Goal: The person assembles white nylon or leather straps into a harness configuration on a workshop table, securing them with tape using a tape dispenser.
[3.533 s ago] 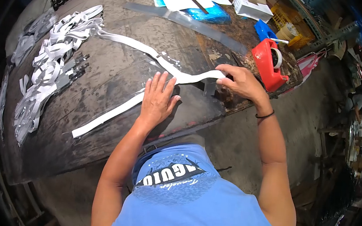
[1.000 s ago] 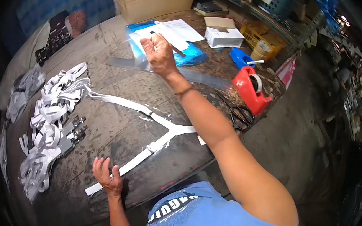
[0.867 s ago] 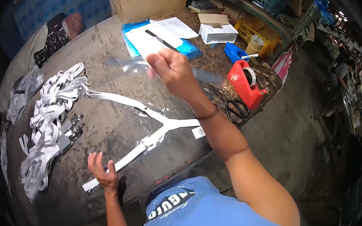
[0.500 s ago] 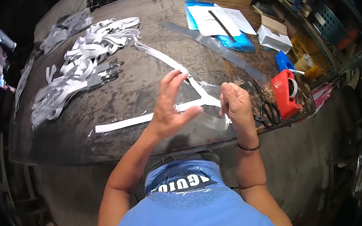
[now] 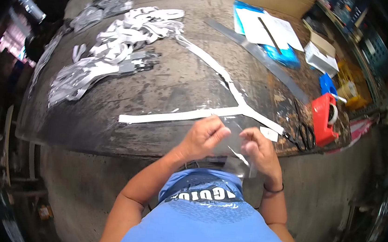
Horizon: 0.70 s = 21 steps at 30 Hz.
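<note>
A clear plastic bag (image 5: 238,161) hangs between my hands at the table's front edge, over the blue shirt. My left hand (image 5: 205,138) is closed, with its fingers pinched on the bag's left side. On the other side, my right hand (image 5: 261,156) is closed on the bag too, thumb and fingers bent together. Just beyond my hands a white Y-shaped strap (image 5: 176,114) lies flat on the table, its arms spread. A small white card (image 5: 269,134) rests by the strap's right end, close to my right hand.
Black scissors (image 5: 305,137) and a red tape dispenser (image 5: 321,121) sit at the right edge. A long grey strip (image 5: 269,65), papers (image 5: 270,30) and a small white box (image 5: 321,58) lie farther back. Bundled white straps (image 5: 132,33) and bagged straps (image 5: 81,75) cover the left.
Both hands have come down toward my body, bringing the plastic bag off the strap to the table's front edge. My left hand has gone from open to closed. The view has shifted.
</note>
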### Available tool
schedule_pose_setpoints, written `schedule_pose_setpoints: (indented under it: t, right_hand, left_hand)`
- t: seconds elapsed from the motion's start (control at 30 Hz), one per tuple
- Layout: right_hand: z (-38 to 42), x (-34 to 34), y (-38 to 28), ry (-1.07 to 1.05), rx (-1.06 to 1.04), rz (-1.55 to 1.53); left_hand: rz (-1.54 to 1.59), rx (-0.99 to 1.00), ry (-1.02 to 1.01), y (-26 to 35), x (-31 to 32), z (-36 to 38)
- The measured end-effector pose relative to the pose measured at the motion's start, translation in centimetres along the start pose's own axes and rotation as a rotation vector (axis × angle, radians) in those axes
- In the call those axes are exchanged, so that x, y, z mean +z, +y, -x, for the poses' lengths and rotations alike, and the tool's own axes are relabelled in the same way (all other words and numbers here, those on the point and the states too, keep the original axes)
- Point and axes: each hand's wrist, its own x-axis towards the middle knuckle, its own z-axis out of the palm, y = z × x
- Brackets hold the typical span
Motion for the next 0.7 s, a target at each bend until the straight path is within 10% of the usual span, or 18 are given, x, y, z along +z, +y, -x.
schedule_pose_setpoints:
  t: [0.7]
  right_hand:
    - [-1.8,4.6,-0.3,-0.033,-0.055,0.186]
  left_hand:
    - [0.071,0.002,0.135,-1.8,1.3,2.0]
